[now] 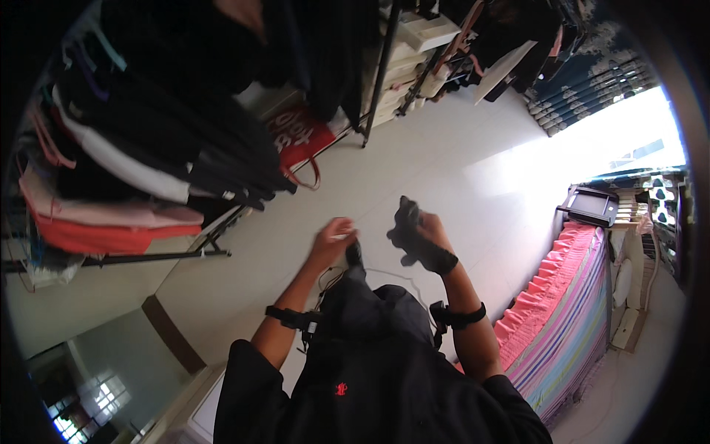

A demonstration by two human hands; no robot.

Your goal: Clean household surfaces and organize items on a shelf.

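Observation:
My left hand [334, 240] is raised before my lap with its fingers curled. It is blurred, with a small pale patch at the fingertips, so I cannot tell whether it holds anything. Just to the right, my right hand [434, 231] is closed on a black fabric piece [404, 227] that looks like a glove. Finger-like ends stick out to the left, and the fabric reaches over my wrist; it hides part of the hand. The two hands are apart. Black straps with small devices sit around both forearms.
Clothes [166, 139] hang on a black metal rack [213, 250] at left. A red bag [302, 136] with white writing lies beyond. At right stands a bed with a striped cover [566, 333] and pink ruffle. Thin cables [396, 273] lie by my legs on the tiled floor.

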